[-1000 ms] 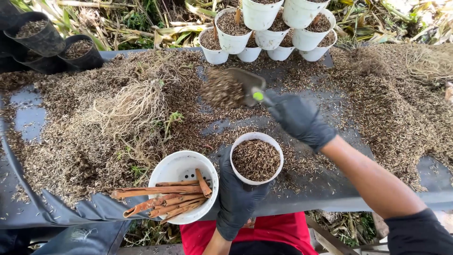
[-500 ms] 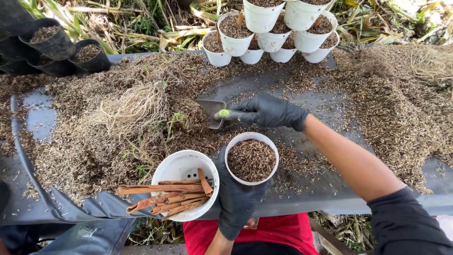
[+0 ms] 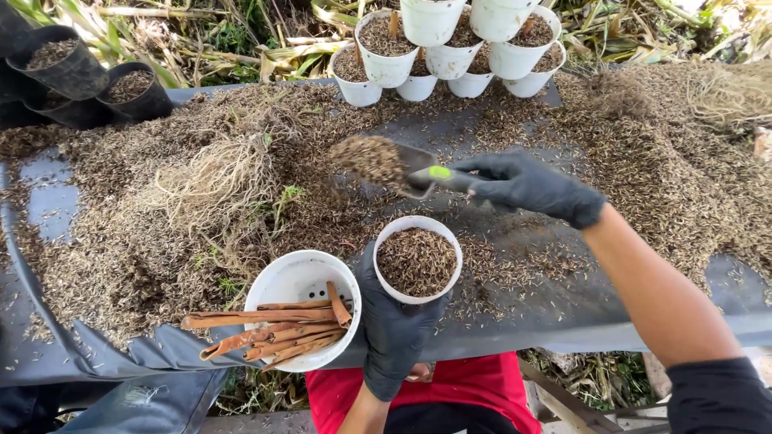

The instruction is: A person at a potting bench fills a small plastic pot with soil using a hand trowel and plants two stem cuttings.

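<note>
Nearest the body, the left hand [image 3: 392, 325], in a dark glove, wraps around the near side of a small white pot [image 3: 418, 259] that stands upright on the counter [image 3: 563, 313]; its fingers are curled against the pot's wall, and the pot is filled close to its rim with brown chaffy potting mix. Just to the left of it, touching or nearly so, a wider white bowl [image 3: 297, 277] holds a bundle of reddish-brown bark sticks [image 3: 265, 325] that jut out over its left edge.

Beyond the pot and a little to its right, the right hand [image 3: 527, 183], also gloved, is closed tight around the handle of a small trowel [image 3: 426, 173]. The trowel's long axis runs roughly left to right, blade pointing left, and the heap of mix on the blade [image 3: 368, 157] hangs above the counter, beyond the pot's far-left rim rather than directly over it. The right hand is the one nearer the load; the left only steadies the pot.

Farther off, loose mix and pale roots [image 3: 213, 181] cover the counter, with stacked white pots [image 3: 450, 40] at the far edge and black pots [image 3: 88, 80] at far left.
</note>
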